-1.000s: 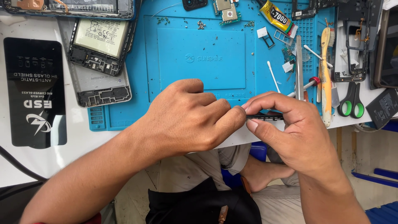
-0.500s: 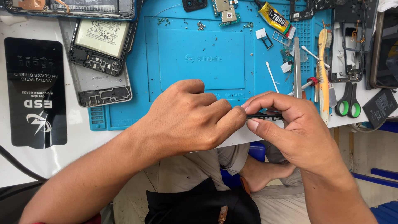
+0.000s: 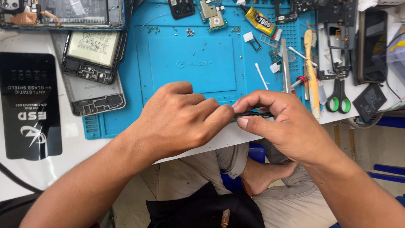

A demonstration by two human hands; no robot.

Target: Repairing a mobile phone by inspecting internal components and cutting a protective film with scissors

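Observation:
Both my hands meet over the near edge of a blue repair mat (image 3: 190, 55). My right hand (image 3: 282, 126) pinches a thin black flat part (image 3: 253, 114), edge-on, between thumb and forefinger. My left hand (image 3: 181, 118) is curled into a loose fist, its fingertips pressed against the left end of that part. Most of the part is hidden by the fingers.
An opened phone body with its battery (image 3: 90, 55) lies left of the mat, beside a black flat package (image 3: 29, 105). A glue tube (image 3: 259, 21), tweezers (image 3: 286, 67), a brush (image 3: 311, 71), green-handled scissors (image 3: 338, 99) and small boards lie at the right.
My hands have stayed together at the mat's near edge, with only slight shifts of the fingers on the black part.

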